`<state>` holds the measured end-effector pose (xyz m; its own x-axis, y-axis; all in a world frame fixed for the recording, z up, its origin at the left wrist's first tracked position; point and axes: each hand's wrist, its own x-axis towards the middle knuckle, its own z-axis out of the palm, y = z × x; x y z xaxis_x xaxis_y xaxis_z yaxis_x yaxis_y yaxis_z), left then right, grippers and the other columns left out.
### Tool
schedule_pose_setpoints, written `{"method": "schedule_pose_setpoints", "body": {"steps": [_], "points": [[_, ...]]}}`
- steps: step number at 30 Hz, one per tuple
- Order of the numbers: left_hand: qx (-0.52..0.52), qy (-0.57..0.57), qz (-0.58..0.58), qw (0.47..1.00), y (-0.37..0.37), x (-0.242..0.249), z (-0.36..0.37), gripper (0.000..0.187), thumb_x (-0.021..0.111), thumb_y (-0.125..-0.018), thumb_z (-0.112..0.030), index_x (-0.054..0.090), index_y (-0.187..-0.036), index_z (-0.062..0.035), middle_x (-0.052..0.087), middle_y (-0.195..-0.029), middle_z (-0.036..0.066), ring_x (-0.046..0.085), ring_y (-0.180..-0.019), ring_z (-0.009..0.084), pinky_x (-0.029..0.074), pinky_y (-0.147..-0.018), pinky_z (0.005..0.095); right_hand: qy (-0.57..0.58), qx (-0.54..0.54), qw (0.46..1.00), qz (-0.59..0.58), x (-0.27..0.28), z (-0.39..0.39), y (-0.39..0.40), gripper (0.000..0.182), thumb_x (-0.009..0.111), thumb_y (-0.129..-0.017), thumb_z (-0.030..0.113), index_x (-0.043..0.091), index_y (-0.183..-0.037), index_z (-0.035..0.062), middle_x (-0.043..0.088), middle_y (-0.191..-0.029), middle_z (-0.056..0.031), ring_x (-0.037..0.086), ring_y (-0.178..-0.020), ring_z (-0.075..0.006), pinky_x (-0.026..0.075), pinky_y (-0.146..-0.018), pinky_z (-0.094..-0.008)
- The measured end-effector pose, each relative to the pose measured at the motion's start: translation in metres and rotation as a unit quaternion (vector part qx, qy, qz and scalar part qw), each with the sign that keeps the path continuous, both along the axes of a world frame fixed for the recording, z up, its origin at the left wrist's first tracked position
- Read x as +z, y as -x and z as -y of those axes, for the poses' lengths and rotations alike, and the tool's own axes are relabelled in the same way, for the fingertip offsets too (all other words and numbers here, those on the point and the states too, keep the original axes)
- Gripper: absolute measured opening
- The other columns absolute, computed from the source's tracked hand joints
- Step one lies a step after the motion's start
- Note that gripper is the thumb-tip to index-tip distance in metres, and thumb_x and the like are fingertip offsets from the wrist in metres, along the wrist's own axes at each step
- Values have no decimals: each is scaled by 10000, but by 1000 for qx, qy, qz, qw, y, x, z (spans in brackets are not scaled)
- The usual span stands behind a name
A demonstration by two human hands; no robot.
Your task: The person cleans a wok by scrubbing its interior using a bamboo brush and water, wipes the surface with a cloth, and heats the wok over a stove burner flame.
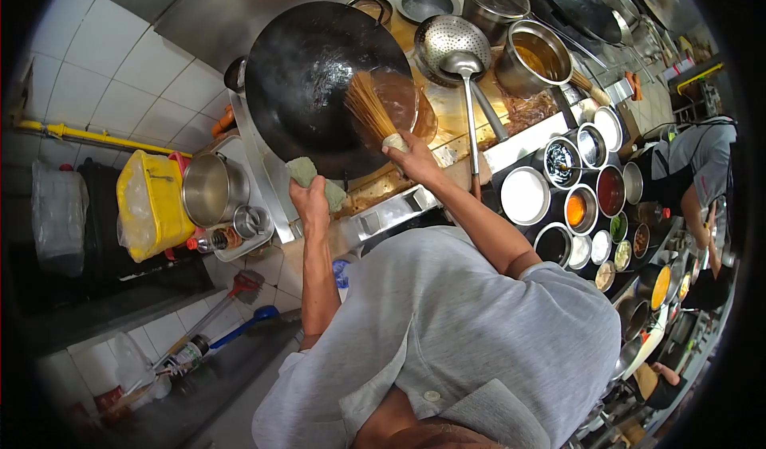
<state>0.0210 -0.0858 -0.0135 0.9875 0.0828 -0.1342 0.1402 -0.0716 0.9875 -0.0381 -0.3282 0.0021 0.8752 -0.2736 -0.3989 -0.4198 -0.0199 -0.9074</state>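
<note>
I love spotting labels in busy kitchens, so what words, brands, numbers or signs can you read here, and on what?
No text can be read.
Labelled jar at lower left: print too small and blurred.
Red-capped bottle: any print too small to tell.
Wok and bamboo brush: no lettering visible.

Stained metal stovetop [451,132]: black wok [307,90] at left, perforated strainer [435,44] beside steel pot [515,74].

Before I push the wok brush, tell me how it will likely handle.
The wok brush should flex yet spring back, since its strands look long and thin. It is probably light for its size, being a slim bundle. Its pale, wrapped-looking end, in the right hand, likely bends less.
</note>
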Motion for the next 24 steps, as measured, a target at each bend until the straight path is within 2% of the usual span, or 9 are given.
{"method": "schedule_pose_setpoints", "body": {"steps": [7,10,12,13,15,17,18,22,24], "points": [[2,-10,42,999,1,-1,1,262,594,-752,-38,594,-1009,10,595,-884,41,584,-769,156,483,-689,309,20,33,999,14,-17,-9,-19,719,706,-863,319,410,-1437,1,681,-912,-160,642,-595,-206,521,-542,-334],[6,-59,51,997,3,1,1,267,595,-746,-40,596,-1008,12,594,-882,42,584,-772,163,483,-703,311,79,10,993,85,-33,-15,-25,736,691,-872,327,384,-1464,14,685,-1019,-206,678,-703,-250,539,-653,-360],[5,-71,54,996,5,4,2,275,595,-745,-41,595,-1014,16,600,-886,47,588,-779,170,485,-715,314,37,60,997,-16,-18,-13,-22,774,683,-871,347,346,-1491,29,655,-1153,-259,692,-918,-340,531,-832,-396],[4,-83,57,995,6,4,1,283,595,-744,-43,594,-1020,19,606,-890,52,591,-786,178,487,-727,317,38,61,997,-16,-29,-14,-22,774,683,-871,347,346,-1491,29,655,-1153,-259,692,-918,-340,531,-832,-396],[4,-102,76,992,8,3,1,289,594,-746,-47,591,-1027,23,614,-902,61,597,-803,187,488,-747,323,185,39,978,84,-50,-18,-22,828,688,-859,365,298,-1515,43,616,-1222,-295,631,-1107,-407,489,-954,-430],[3,-121,95,988,10,3,2,296,594,-749,-51,588,-1034,26,622,-914,70,602,-819,196,490,-766,328,176,42,980,77,-55,-20,-19,836,687,-858,362,283,-1521,53,611,-1226,-304,609,-1133,-427,473,-981,-443],[8,-115,102,988,13,9,6,307,608,-737,-64,572,-1023,43,627,-918,123,608,-830,253,488,-784,364,167,45,982,70,-52,-21,-17,844,686,-857,358,267,-1528,63,605,-1229,-314,588,-1159,-446,456,-1007,-457],[11,-161,127,979,20,6,4,333,653,-722,-87,555,-1004,61,631,-923,214,619,-858,362,485,-802,423,165,62,983,43,-39,-28,-9,856,682,-860,346,235,-1541,83,605,-1221,-322,597,-1138,-454,467,-991,-460],[13,-183,137,973,26,5,4,332,661,-724,-90,550,-1001,58,627,-929,229,617,-866,387,483,-800,435,136,75,988,1,-33,-32,-5,909,708,-837,346,218,-1551,71,593,-1274,-289,607,-1170,-382,463,-996,-408]]}}
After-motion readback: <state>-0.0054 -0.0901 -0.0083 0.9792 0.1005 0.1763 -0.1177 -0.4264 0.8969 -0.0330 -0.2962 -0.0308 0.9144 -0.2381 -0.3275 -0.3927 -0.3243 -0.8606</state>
